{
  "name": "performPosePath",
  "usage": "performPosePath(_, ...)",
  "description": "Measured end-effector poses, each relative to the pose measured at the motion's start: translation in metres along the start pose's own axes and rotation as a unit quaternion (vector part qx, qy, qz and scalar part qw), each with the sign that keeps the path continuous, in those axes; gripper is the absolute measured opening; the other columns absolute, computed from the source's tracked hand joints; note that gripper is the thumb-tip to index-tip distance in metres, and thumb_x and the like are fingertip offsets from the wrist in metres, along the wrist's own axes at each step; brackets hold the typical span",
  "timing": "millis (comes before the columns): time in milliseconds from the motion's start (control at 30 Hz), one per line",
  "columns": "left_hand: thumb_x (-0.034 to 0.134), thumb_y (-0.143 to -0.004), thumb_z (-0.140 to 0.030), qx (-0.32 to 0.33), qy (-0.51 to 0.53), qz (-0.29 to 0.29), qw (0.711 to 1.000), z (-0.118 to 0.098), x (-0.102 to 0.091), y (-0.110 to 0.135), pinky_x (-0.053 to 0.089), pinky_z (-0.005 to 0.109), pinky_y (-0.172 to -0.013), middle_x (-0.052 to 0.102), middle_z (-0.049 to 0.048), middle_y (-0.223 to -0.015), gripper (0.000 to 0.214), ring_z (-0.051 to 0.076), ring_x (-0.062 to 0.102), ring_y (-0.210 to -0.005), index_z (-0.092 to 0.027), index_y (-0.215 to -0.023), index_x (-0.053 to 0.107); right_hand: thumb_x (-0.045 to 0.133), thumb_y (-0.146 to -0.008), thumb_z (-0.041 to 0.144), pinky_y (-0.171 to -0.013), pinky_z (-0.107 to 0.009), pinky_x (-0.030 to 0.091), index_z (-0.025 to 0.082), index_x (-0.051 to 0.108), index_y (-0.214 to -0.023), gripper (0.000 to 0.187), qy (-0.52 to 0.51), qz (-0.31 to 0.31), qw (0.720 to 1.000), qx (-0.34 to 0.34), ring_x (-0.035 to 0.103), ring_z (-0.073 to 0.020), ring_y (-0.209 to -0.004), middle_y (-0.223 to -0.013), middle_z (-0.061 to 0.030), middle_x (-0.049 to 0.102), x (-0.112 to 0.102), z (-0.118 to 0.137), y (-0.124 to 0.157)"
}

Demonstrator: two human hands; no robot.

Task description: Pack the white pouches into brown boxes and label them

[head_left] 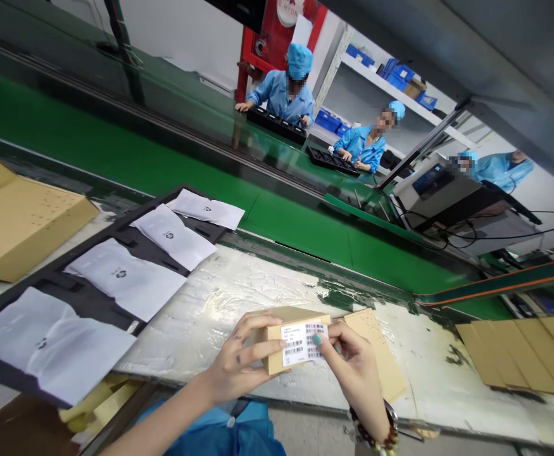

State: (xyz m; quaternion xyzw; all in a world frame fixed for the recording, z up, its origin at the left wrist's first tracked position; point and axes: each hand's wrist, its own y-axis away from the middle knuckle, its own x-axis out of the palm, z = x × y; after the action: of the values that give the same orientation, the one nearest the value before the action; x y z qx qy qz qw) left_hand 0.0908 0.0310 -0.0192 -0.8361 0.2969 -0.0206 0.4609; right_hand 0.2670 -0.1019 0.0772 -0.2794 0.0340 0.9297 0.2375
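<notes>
A small brown cardboard box (290, 320) with a white barcode label (304, 342) on its near face sits between both hands above the worn white bench (239, 297). My left hand (241, 358) wraps its fingers round the box's left end. My right hand (352, 361) pinches the box's right end, thumb pressed on the label's edge. A flat cardboard piece (381, 354) lies on the bench just behind my right hand.
A black tray (91, 297) holding several white pouches (129, 278) lies at the left. A cardboard carton (15, 221) sits far left, flat cardboard sheets (523, 348) at the right. Beyond runs a green conveyor (295, 225); three people in blue sit behind it.
</notes>
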Motion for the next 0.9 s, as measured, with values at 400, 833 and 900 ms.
performPosePath(400,0.082,-0.077,-0.017,-0.009,-0.008,0.012,1.0,0.0004,0.0002,0.0028,0.056,0.05,-0.099,0.049,0.0114,-0.13,0.038,0.029,0.052,-0.123,-0.023,-0.112,0.068,0.061,-0.095,0.035,-0.06,-0.028,0.032,0.022,0.064,-0.079,0.021,0.004,-0.002,1.0,-0.007,0.041,-0.0152,-0.065,-0.068,0.0012,0.055,0.0007,-0.0015,0.0004)
performPosePath(833,0.082,-0.077,-0.017,-0.011,-0.006,0.013,1.0,0.0015,0.0003,0.0053,0.056,0.051,-0.1,0.049,0.0108,-0.132,0.039,0.029,0.051,-0.124,-0.024,-0.114,0.068,0.06,-0.095,0.034,-0.059,-0.028,0.031,0.021,0.062,-0.077,0.023,-0.001,-0.003,1.0,-0.005,0.04,-0.0147,-0.064,-0.067,0.0016,0.053,0.002,0.0017,-0.0001)
performPosePath(900,0.082,-0.077,-0.017,-0.011,-0.001,0.015,1.0,0.0009,-0.0001,0.0057,0.054,0.053,-0.102,0.048,0.0106,-0.132,0.04,0.029,0.051,-0.125,-0.025,-0.114,0.068,0.061,-0.095,0.034,-0.059,-0.028,0.031,0.021,0.063,-0.077,0.022,0.0,-0.004,1.0,-0.006,0.04,-0.0146,-0.064,-0.067,0.0017,0.053,0.002,0.0018,0.0002)
